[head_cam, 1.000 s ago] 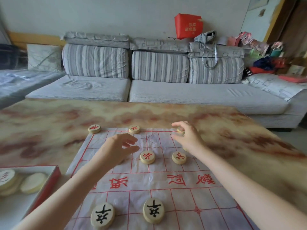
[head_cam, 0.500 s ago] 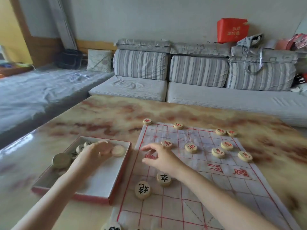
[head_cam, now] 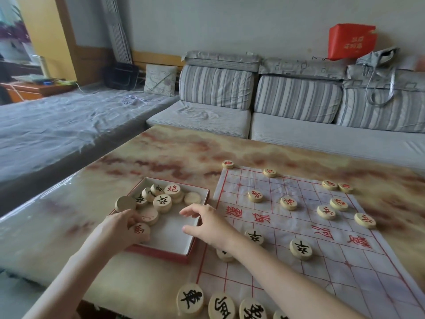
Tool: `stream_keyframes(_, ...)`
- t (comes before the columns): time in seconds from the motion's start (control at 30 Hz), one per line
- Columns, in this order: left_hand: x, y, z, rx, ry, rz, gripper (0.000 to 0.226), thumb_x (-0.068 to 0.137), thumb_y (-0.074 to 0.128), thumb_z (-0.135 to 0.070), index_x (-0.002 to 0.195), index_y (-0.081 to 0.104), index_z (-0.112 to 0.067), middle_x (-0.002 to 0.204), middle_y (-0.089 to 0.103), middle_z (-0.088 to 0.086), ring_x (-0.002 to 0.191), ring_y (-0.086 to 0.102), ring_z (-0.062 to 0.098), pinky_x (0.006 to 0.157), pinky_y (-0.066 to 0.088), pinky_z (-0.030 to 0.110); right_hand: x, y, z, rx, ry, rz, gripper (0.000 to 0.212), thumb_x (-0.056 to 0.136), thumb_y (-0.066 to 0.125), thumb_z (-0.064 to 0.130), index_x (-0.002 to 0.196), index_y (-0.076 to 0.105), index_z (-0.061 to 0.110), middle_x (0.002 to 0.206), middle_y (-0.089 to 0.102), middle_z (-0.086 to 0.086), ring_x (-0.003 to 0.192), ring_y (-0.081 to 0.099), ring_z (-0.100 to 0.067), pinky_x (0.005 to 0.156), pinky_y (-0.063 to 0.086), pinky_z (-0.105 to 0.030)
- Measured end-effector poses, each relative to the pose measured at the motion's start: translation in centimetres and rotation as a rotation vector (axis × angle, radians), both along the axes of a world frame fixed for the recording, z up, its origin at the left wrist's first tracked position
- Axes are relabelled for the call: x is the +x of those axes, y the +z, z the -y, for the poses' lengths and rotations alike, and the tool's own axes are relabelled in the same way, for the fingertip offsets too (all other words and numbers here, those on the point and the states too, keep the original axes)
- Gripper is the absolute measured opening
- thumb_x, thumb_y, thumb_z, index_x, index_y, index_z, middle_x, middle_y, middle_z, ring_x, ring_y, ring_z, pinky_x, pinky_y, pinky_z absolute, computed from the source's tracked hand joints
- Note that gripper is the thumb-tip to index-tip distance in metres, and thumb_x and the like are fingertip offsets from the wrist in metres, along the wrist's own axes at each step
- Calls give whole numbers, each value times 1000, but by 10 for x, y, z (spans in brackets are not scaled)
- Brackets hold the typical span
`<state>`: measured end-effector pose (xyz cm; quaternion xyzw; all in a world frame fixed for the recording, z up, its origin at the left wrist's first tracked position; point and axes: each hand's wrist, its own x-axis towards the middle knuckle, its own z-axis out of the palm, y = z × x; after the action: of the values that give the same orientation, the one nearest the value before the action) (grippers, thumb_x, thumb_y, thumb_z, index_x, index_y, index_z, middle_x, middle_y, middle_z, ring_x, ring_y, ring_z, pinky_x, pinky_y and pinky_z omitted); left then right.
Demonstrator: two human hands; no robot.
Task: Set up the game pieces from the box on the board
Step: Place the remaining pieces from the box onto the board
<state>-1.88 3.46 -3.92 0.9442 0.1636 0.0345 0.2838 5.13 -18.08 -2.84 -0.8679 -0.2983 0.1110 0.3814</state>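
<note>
Here, the left hand [head_cam: 125, 229] pinches a red-marked piece [head_cam: 139, 230] at its fingertips inside the box [head_cam: 197, 231]; the right hand [head_cam: 208, 224] hovers spread and empty. Beyond the fingers lie more pieces [head_cam: 162, 203], likely light, hard and smooth, best gripped by the rim; the board [head_cam: 287, 233] waits alongside.

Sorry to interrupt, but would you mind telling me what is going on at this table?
A person is laying out wooden game pieces on a paper board on a marbled table. Both hands are at the shallow red-edged box left of the board. The left hand is on a red-marked piece inside it; the right hand hovers open over the box's right edge. About a dozen pieces, red and black, remain in the box. Red pieces sit on the board's far half, black ones on the near half.
</note>
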Motion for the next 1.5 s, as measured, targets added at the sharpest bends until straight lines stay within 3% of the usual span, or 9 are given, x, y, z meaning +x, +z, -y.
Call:
stream_keyframes(0.23, 9, -7, 2, 52, 51, 57, 37, 62, 77, -30, 94, 59, -24, 89, 64, -6, 82, 57, 19, 66, 40, 24, -2, -4, -7, -23, 5, 33, 35, 84, 62, 22, 119, 58, 23, 119, 60, 4, 113, 48, -10, 90, 34, -19)
stream_keyframes(0.37, 3, -7, 3, -62, 96, 216, 27, 64, 76, -30, 86, 61, -28, 89, 66, -7, 83, 64, 15, 69, 49, 26, 0, 5, -25, -2, 52, 77, 35, 86, 58, 14, 121, 59, 15, 123, 61, 0, 114, 51, -12, 89, 32, -13)
stream_keyframes(0.53, -5, -4, 2, -71, 200, 392, 23, 67, 77, -26, 87, 66, -24, 89, 67, 0, 82, 65, 21, 76, 49, 28, 4, 3, -66, -23, 97, 57, 45, 83, 52, 0, 127, 54, 11, 130, 56, -10, 123, 49, -20, 106, 35, -23)
stream_keyframes(0.63, -10, -3, 0, -84, 206, 397, 23, 68, 77, -24, 89, 67, -22, 90, 66, 2, 81, 65, 21, 76, 48, 28, 10, -3, -86, -203, 125, 154, 55, 85, 52, 5, 137, 44, 21, 139, 39, -16, 131, 36, -28, 111, 29, -34)
stream_keyframes(0.8, -17, -1, -1, -128, 189, 400, 28, 67, 78, -21, 93, 68, -16, 92, 65, 5, 75, 64, 17, 71, 45, 24, 14, -17, -106, -462, 211, 398, 49, 88, 52, 14, 135, 41, 11, 139, 40, -12, 131, 23, -31, 113, 16, -40)
stream_keyframes(1.03, -20, -3, -3, -153, 209, 361, 34, 64, 81, -27, 95, 70, -20, 91, 67, 3, 75, 66, 14, 74, 51, 26, 8, -22, -87, -341, 132, 276, 50, 85, 59, 26, 131, 46, 11, 135, 39, -12, 129, 22, -30, 112, 18, -41)
stream_keyframes(1.3, -17, 6, 13, -198, 173, 344, 31, 65, 80, -26, 94, 68, -24, 85, 69, 1, 74, 65, 12, 67, 48, 23, -3, -7, -43, -7, 30, 70, 50, 77, 72, 24, 121, 53, 12, 119, 41, -5, 109, 45, -15, 96, 38, -23)
stream_keyframes(1.4, -12, 13, 25, -205, 131, 352, 30, 66, 78, -29, 94, 68, -28, 85, 70, -3, 76, 67, 9, 73, 53, 27, -6, 5, -17, 33, 22, 54, 48, 79, 70, 21, 123, 52, 14, 120, 40, -3, 102, 43, -7, 83, 35, -5)
stream_keyframes(1.5, -4, 21, 44, -217, 88, 377, 29, 66, 78, -28, 94, 68, -26, 82, 70, -3, 76, 67, 9, 74, 49, 24, -4, 13, 14, 16, -7, 79, 48, 81, 68, 22, 125, 51, 16, 120, 42, 0, 104, 43, -6, 76, 33, 0)
